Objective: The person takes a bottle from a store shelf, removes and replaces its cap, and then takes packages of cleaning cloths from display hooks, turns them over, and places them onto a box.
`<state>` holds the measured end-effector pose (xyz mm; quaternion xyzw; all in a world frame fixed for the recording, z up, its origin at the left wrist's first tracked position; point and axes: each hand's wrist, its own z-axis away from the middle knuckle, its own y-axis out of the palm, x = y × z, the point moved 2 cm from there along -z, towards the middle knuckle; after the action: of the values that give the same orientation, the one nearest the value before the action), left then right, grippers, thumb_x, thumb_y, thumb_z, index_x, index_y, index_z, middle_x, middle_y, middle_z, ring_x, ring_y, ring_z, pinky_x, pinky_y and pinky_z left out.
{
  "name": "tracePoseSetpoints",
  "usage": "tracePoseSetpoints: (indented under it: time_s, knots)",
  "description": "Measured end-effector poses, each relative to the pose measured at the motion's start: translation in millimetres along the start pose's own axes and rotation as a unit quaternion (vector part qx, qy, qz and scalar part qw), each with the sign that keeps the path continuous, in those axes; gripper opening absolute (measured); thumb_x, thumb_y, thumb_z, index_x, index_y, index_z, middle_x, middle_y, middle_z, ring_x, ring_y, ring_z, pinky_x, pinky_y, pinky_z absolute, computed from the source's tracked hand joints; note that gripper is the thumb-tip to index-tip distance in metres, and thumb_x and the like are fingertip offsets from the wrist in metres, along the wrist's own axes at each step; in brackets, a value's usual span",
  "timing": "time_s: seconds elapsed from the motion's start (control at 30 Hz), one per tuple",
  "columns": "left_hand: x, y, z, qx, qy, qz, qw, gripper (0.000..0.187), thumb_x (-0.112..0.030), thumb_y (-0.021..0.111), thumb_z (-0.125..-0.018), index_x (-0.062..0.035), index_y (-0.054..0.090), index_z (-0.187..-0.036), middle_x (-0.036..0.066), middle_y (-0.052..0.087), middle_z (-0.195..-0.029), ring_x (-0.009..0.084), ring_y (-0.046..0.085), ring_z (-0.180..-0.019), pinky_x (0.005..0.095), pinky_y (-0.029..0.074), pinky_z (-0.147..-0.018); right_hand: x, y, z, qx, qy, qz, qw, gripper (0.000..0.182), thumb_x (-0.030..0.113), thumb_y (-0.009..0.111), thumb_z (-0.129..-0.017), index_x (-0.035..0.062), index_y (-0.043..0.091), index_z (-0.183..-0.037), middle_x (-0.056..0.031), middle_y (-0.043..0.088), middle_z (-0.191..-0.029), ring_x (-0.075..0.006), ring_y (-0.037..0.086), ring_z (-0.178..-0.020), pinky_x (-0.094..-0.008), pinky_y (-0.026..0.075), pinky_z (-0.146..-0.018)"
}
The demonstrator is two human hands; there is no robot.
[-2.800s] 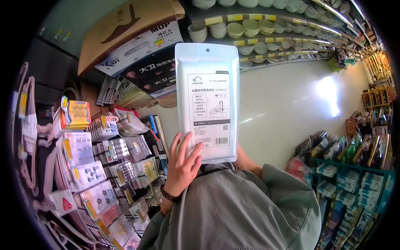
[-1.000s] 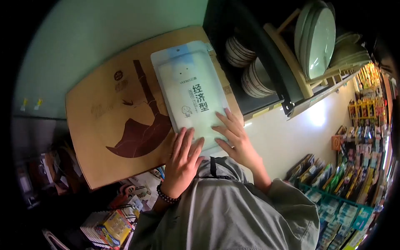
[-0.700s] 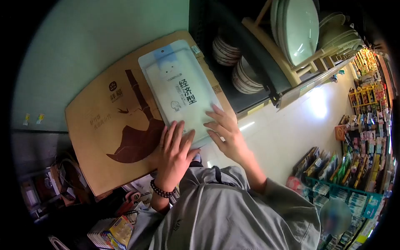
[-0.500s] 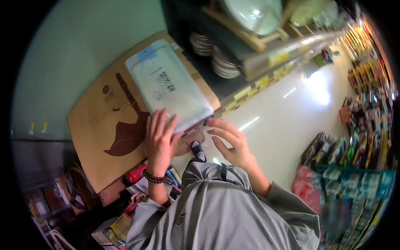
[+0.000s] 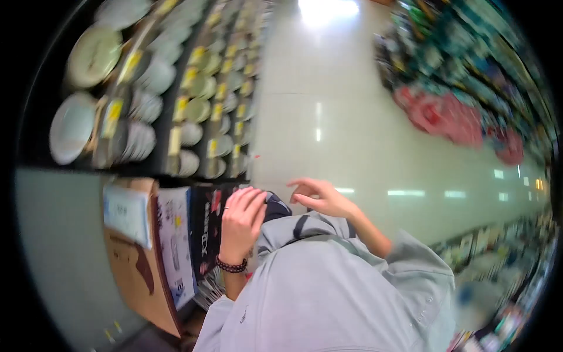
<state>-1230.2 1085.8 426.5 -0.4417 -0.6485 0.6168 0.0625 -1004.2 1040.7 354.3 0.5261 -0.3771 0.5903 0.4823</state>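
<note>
My left hand (image 5: 241,220) is raised in front of my body, fingers bent but apart, with a bead bracelet at the wrist. It is nearest to a black box (image 5: 203,226) with white and red print. My right hand (image 5: 319,196) hovers over the floor, its fingers curved and apart, holding nothing. Left of the black box stand a white box (image 5: 176,240) and a large brown cardboard box (image 5: 129,270) with a dark printed shape. A flat white-and-blue package (image 5: 127,212) lies against the brown box's upper part.
Shelves (image 5: 159,129) of plates and bowls with yellow tags run up the left. Pale tiled floor (image 5: 319,117) fills the aisle. At the upper right are racks of goods with red bags (image 5: 440,117). More blurred shelves (image 5: 504,252) stand at the lower right.
The view has swung round, so the boxes now appear further left and smaller, and more dish shelves show. My left hand has come away from the white-and-blue package.
</note>
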Motion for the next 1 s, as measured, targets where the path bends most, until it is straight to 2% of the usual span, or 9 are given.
tracePoseSetpoints:
  time_s: [0.13, 0.23, 0.43, 0.6, 0.7, 0.87, 0.9, 0.97, 1.0]
  knots:
    - [-80.5, 62.9, -45.7, 0.110, 0.178, 0.071, 0.975, 0.028, -0.004, 0.071, -0.083, -0.0006, 0.069, -0.111, 0.014, 0.069, -0.109, 0.0328, 0.064, -0.108, 0.0447, 0.050, -0.095, -28.6, -41.4, 59.3, -0.150, -0.078, -0.054, 0.984, 0.027, 0.013, 0.057, -0.102, 0.0012, 0.061, -0.126, -0.0081, 0.070, -0.109, -0.0176, 0.067, -0.103, -0.0339, 0.052, -0.095]
    - [-129.6, 100.4, -73.4, 0.145, 0.298, 0.118, 0.936, 0.026, 0.000, 0.070, -0.082, -0.0017, 0.069, -0.108, 0.010, 0.069, -0.104, 0.0285, 0.066, -0.101, 0.0423, 0.051, -0.089, -37.0, -72.3, 118.3, -0.258, -0.087, -0.043, 0.961, 0.026, 0.012, 0.056, -0.102, 0.0006, 0.061, -0.125, -0.0085, 0.068, -0.114, -0.0177, 0.065, -0.111, -0.0339, 0.052, -0.096]
    - [-217.8, 178.0, -139.9, 0.242, 0.474, 0.156, 0.832, 0.021, 0.001, 0.069, -0.081, -0.0026, 0.069, -0.102, 0.007, 0.070, -0.098, 0.0247, 0.067, -0.093, 0.0387, 0.050, -0.079, -56.6, -110.0, 233.7, -0.495, -0.096, -0.121, 0.855, 0.030, 0.015, 0.055, -0.103, 0.0010, 0.059, -0.129, -0.0065, 0.067, -0.116, -0.0138, 0.062, -0.111, -0.0322, 0.048, -0.098]
    - [-319.1, 256.9, -189.1, 0.311, 0.542, 0.208, 0.752, 0.018, 0.001, 0.069, -0.083, -0.0024, 0.070, -0.100, 0.009, 0.070, -0.097, 0.0274, 0.067, -0.093, 0.0400, 0.051, -0.080, -61.4, -143.0, 312.9, -0.623, -0.118, -0.233, 0.737, 0.027, 0.013, 0.056, -0.102, -0.0006, 0.059, -0.126, -0.0065, 0.068, -0.112, -0.0142, 0.063, -0.105, -0.0294, 0.049, -0.094]
    - [-386.1, 312.0, -208.6, 0.346, 0.578, 0.234, 0.701, 0.019, 0.000, 0.069, -0.083, -0.0028, 0.069, -0.102, 0.009, 0.070, -0.098, 0.0279, 0.066, -0.095, 0.0408, 0.051, -0.084, -86.6, -179.0, 344.5, -0.676, -0.053, -0.108, 0.727, 0.028, 0.013, 0.056, -0.102, -0.0003, 0.059, -0.127, -0.0066, 0.068, -0.112, -0.0142, 0.064, -0.105, -0.0294, 0.050, -0.093]
    - [-509.1, 392.0, -234.5, 0.371, 0.649, 0.268, 0.607, 0.022, -0.004, 0.069, -0.084, -0.0033, 0.068, -0.106, 0.008, 0.068, -0.100, 0.0272, 0.065, -0.097, 0.0417, 0.050, -0.084, -84.0, -243.9, 400.3, -0.726, -0.025, -0.170, 0.666, 0.032, 0.012, 0.055, -0.103, -0.0007, 0.057, -0.133, -0.0082, 0.069, -0.116, -0.0149, 0.064, -0.109, -0.0329, 0.050, -0.097]
    - [-531.0, 402.7, -239.7, 0.381, 0.654, 0.275, 0.593, 0.022, -0.005, 0.069, -0.085, -0.0034, 0.068, -0.107, 0.008, 0.068, -0.100, 0.0276, 0.065, -0.097, 0.0421, 0.050, -0.085, -75.2, -257.9, 412.9, -0.756, -0.028, -0.142, 0.638, 0.029, 0.013, 0.056, -0.103, -0.0021, 0.059, -0.128, -0.0081, 0.071, -0.106, -0.0156, 0.066, -0.103, -0.0309, 0.052, -0.091]
    - [-570.2, 418.6, -251.0, 0.388, 0.677, 0.278, 0.561, 0.022, -0.005, 0.070, -0.085, -0.0033, 0.068, -0.106, 0.008, 0.068, -0.099, 0.0281, 0.065, -0.097, 0.0424, 0.051, -0.087, -79.8, -277.9, 437.1, -0.756, 0.026, -0.136, 0.640, 0.030, 0.013, 0.055, -0.103, -0.0020, 0.059, -0.129, -0.0079, 0.071, -0.110, -0.0161, 0.066, -0.104, -0.0315, 0.052, -0.092]
    - [-588.2, 425.0, -255.2, 0.387, 0.692, 0.280, 0.542, 0.022, -0.005, 0.070, -0.084, -0.0033, 0.068, -0.106, 0.008, 0.068, -0.099, 0.0279, 0.065, -0.097, 0.0423, 0.051, -0.087, -75.3, -282.6, 443.0, -0.781, 0.011, -0.139, 0.609, 0.031, 0.013, 0.054, -0.103, -0.0016, 0.058, -0.130, -0.0080, 0.070, -0.112, -0.0164, 0.065, -0.106, -0.0312, 0.052, -0.092]
